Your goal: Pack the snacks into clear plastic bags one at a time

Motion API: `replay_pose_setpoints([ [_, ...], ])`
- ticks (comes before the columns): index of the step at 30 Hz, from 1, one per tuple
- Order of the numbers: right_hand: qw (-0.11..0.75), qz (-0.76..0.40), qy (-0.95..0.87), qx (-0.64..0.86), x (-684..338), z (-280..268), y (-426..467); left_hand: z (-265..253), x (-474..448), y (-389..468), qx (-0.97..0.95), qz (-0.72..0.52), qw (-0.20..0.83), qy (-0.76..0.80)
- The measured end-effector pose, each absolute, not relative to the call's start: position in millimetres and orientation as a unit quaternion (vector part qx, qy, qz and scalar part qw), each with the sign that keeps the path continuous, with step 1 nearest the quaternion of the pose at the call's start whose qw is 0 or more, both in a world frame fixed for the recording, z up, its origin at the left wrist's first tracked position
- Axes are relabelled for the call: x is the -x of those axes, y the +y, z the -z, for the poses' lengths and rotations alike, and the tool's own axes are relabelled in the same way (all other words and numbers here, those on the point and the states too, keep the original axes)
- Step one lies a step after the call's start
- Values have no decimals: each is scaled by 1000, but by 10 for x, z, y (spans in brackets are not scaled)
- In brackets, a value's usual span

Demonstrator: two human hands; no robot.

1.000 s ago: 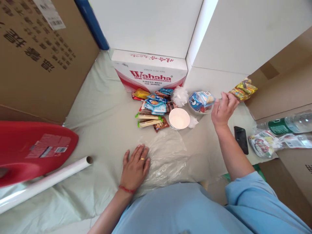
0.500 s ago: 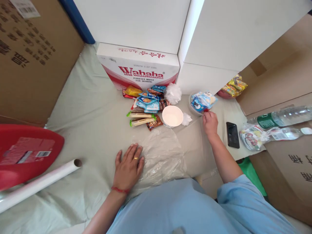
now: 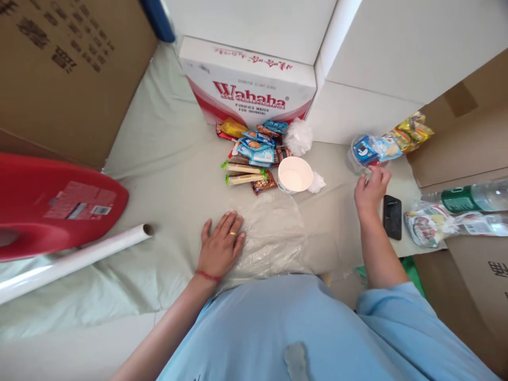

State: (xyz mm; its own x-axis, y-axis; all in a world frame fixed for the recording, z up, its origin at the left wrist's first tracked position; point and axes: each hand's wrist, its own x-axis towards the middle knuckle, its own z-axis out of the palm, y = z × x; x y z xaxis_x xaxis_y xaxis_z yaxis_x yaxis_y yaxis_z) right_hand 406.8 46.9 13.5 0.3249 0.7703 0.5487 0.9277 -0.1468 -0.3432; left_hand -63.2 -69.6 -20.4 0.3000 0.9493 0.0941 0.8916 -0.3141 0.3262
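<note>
One clear bowl (image 3: 356, 163) has shifted right, widening its gap from the cup (image 3: 295, 175); our right hand (image 3: 372, 191) curls at the bowl's near edge, grip unclear; our left hand (image 3: 219, 244) lies spread.

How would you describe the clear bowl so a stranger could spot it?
Find the Wahaha carton against the white panels. Look right of it, to the right hand; just beyond that sits a clear bowl with a blue packet inside. Its see-through wall sets it apart from the opaque white cup on its left.
</note>
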Motion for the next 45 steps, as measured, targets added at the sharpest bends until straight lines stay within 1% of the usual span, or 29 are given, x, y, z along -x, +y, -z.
replay_pose_setpoints([
  [1,331,97,-586,733,-3850,-137,312,191,625,-696,-796,-130,117,580],
  [2,317,53,-626,710,-3606,-132,136,178,618,-694,-793,-123,126,584],
  [5,249,-105,-778,567,-2850,-85,-419,144,599,-689,-786,-99,148,592],
  [7,202,-173,-841,470,-2468,-41,-739,128,585,-689,-785,-84,155,594],
  [9,158,-203,-880,400,-2281,4,-1004,119,570,-693,-784,-68,155,597],
  [11,124,-208,-898,367,-2297,49,-1234,114,556,-698,-783,-53,150,602],
  [13,102,-203,-900,372,-2462,90,-1440,110,544,-701,-782,-43,145,604],
  [15,92,-189,-887,411,-2695,122,-1613,110,533,-700,-782,-38,144,605],
  [18,125,-125,-837,518,-3002,142,-1788,122,519,-696,-779,-38,143,609],
  [20,181,-67,-778,598,-3092,138,-1860,136,513,-693,-777,-40,139,612],
  [22,234,-37,-727,644,-3061,128,-1926,146,512,-693,-778,-41,132,613],
  [24,254,-59,-727,635,-2932,124,-2003,146,517,-693,-778,-37,128,614],
  [25,245,-84,-748,611,-2850,128,-2047,143,521,-694,-777,-32,127,615],
  [29,154,-182,-838,491,-2636,165,-2255,124,543,-691,-780,-9,123,613],
  [31,144,-203,-842,479,-2675,160,-2364,125,549,-692,-784,-1,120,609],
  [33,169,-219,-834,477,-2789,111,-2439,136,548,-696,-786,0,115,607],
  [36,240,-239,-798,498,-2948,-24,-2399,152,538,-701,-788,1,109,606],
  [38,274,-224,-769,533,-2954,-118,-2243,155,533,-702,-790,5,107,604],
  [41,286,-178,-767,546,-2784,-209,-1859,148,539,-704,-796,9,103,597],
  [45,324,-70,-740,586,-2463,-266,-1185,147,554,-706,-805,2,97,586],
])
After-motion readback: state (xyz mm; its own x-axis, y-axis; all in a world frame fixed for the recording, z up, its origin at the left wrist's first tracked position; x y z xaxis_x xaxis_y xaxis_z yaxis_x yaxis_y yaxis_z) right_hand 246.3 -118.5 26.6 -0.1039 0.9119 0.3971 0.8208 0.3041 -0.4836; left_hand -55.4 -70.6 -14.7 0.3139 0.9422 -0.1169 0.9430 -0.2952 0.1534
